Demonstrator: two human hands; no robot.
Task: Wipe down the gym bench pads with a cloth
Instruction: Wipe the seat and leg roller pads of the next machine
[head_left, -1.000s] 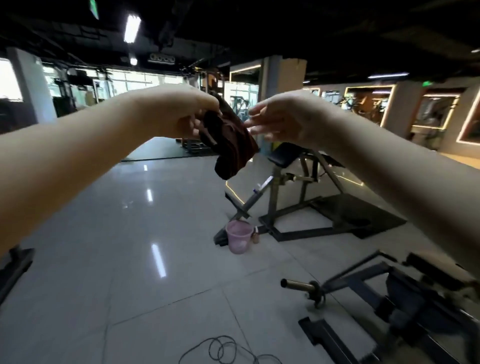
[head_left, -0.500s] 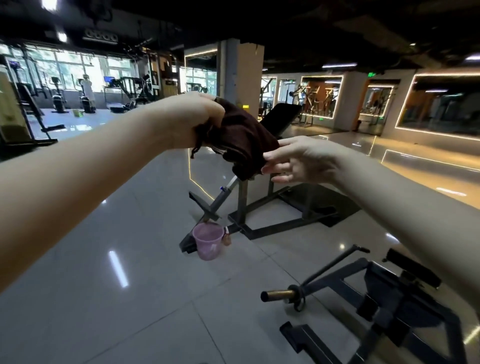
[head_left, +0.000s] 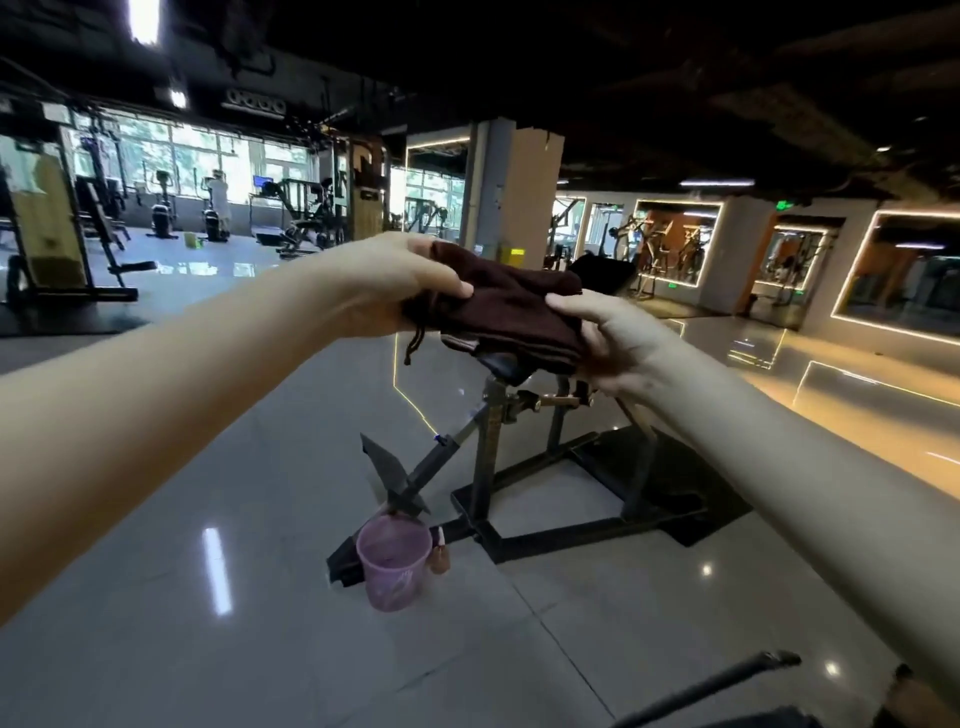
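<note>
Ahead of you on the grey tiled floor (head_left: 260, 597) stands the black bench frame (head_left: 488, 467); its pads (head_left: 605, 270) sit partly hidden behind the dark brown cloth (head_left: 509, 312). Your left hand (head_left: 384, 280) pinches the cloth's left end and your right hand (head_left: 618, 348) grips its right end, in mid-air. A pink bucket (head_left: 395, 564) stands at the frame's foot, a small bottle (head_left: 440, 553) just beside it. Green wall sign (head_left: 784, 206): lettering too small to read.

no text, label, brand or number can be read anywhere in view. a small green lit sign (head_left: 783, 206) high on the far wall is too small and blurred to make out, and so is a yellow panel (head_left: 511, 255) on the pillar (head_left: 530, 192).
</note>
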